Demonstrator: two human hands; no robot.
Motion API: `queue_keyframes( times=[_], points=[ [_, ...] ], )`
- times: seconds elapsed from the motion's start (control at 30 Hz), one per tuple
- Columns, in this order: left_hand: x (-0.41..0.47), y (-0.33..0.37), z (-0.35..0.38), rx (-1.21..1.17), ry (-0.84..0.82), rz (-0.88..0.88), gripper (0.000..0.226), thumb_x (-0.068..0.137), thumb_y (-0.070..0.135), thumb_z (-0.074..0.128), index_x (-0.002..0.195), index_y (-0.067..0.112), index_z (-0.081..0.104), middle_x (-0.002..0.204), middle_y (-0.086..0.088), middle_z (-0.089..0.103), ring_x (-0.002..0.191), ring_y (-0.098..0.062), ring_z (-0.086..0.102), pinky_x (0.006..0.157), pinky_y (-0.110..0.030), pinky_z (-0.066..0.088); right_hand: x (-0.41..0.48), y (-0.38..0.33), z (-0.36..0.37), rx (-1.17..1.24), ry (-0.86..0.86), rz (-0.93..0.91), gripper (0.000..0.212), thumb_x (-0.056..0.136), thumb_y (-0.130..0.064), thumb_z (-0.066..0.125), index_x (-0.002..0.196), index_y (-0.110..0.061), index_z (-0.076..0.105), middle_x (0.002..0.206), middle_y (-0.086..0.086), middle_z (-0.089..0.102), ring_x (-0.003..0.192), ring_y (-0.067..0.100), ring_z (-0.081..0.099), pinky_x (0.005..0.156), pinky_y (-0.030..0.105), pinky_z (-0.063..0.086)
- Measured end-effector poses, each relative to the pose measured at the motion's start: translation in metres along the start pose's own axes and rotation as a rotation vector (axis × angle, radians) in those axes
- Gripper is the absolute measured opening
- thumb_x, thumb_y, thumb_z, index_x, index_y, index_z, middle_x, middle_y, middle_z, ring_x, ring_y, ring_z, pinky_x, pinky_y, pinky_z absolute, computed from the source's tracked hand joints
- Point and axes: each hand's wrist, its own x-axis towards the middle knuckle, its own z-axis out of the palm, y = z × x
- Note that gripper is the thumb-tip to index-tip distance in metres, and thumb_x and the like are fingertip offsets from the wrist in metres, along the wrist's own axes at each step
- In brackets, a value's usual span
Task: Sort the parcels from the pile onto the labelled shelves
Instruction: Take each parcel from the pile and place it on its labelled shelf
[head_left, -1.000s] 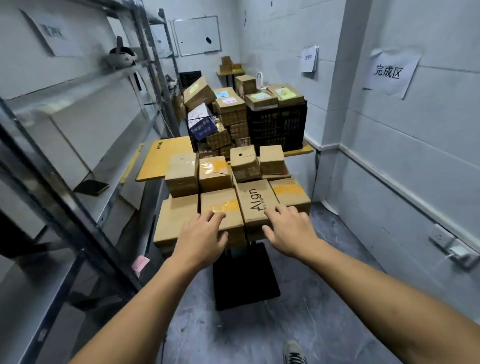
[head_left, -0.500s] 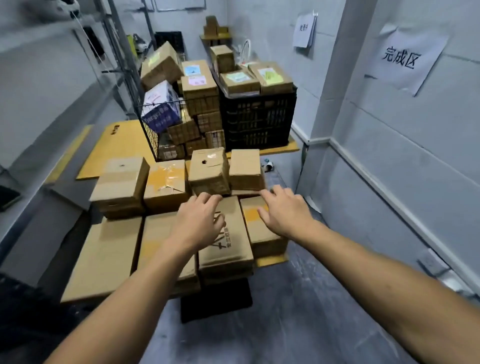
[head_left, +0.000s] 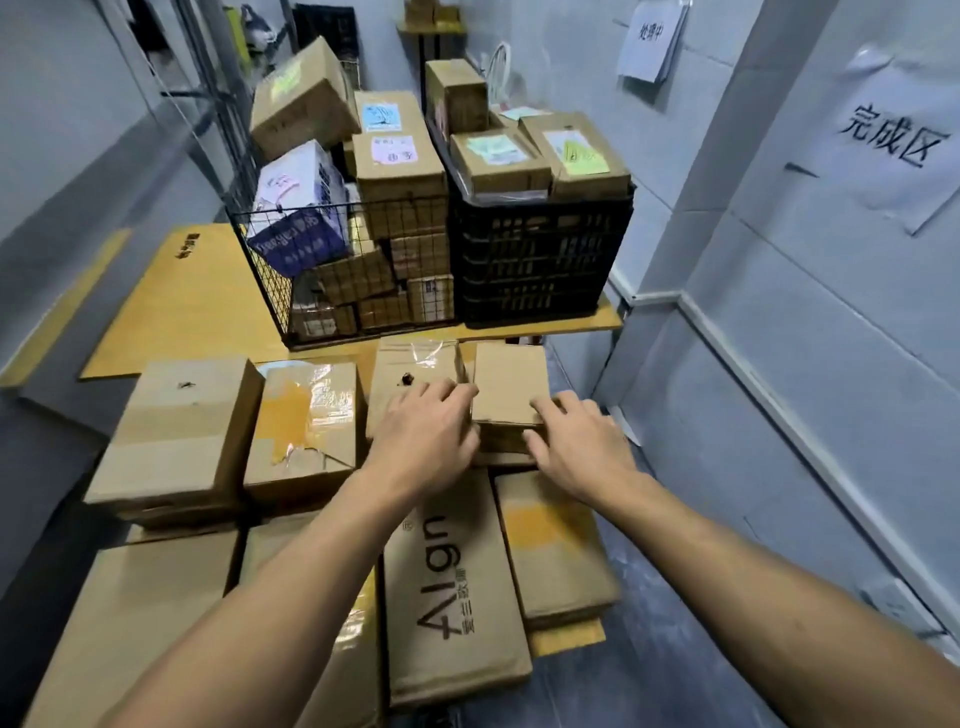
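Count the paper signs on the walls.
2. A small sign hangs high behind the black crate; a larger sign is nearer, on the right wall. Others may be out of view.
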Motion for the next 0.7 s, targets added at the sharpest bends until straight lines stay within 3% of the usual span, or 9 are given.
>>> queue_keyframes(
  times=[0.23, 0.33, 0.47, 0.63, 0.7],
  points=[
    [0.031, -0.015, 0.025, -0.004, -0.078, 0.032, 0.05, 0.096, 0.046, 0.042, 0.142, 0.028, 0.038, 0.139, 0.001, 0.048, 0.128, -0.021, 0.041, 0.112, -0.039, 0.029, 0.036, -0.001, 0.021, 0.203, -0.029, 0.11, 0.046, 0.101, -0.048, 0.046, 0.142, -0.028, 0.039, 0.138, 0.006, 0.038, 0.119, 0.031, 0.046, 0.094, 0.045, 0.047],
    [0.036, -0.015, 0.032, 0.023, -0.088, 0.042, 0.048, 0.095, 0.045, 0.042, 0.14, 0.027, 0.041, 0.137, 0.001, 0.05, 0.126, -0.022, 0.041, 0.113, -0.04, 0.027, 0.046, 0.0, 0.036, 0.414, -0.006, 0.206, 0.053, 0.099, -0.048, 0.051, 0.148, -0.033, 0.038, 0.149, 0.006, 0.028, 0.131, 0.032, 0.039, 0.105, 0.046, 0.042],
    [0.037, -0.006, 0.037, 0.036, -0.089, 0.012, 0.048, 0.094, 0.046, 0.042, 0.138, 0.026, 0.044, 0.134, 0.001, 0.052, 0.126, -0.022, 0.04, 0.116, -0.042, 0.023, 0.05, 0.006, 0.046, 0.717, -0.015, 0.297, 0.051, 0.098, -0.04, 0.058, 0.146, -0.033, 0.043, 0.141, 0.012, 0.044, 0.128, 0.031, 0.046, 0.105, 0.036, 0.037],
    [0.032, 0.012, 0.038, 0.022, -0.043, -0.034, 0.048, 0.093, 0.044, 0.046, 0.137, 0.025, 0.047, 0.132, 0.001, 0.055, 0.127, -0.022, 0.042, 0.119, -0.044, 0.016, 0.04, 0.019, 0.046, 0.899, -0.017, 0.259, 0.05, 0.098, -0.034, 0.061, 0.145, -0.034, 0.045, 0.141, 0.004, 0.055, 0.128, 0.025, 0.051, 0.107, 0.043, 0.043],
    [0.029, 0.018, 0.038, -0.015, 0.007, -0.061, 0.048, 0.093, 0.042, 0.047, 0.137, 0.023, 0.048, 0.131, 0.0, 0.056, 0.125, -0.022, 0.044, 0.118, -0.043, 0.019, 0.038, 0.026, 0.044, 0.967, -0.003, 0.25, 0.048, 0.098, -0.032, 0.061, 0.144, -0.032, 0.047, 0.141, -0.001, 0.056, 0.128, 0.02, 0.052, 0.107, 0.04, 0.043]
  ],
)
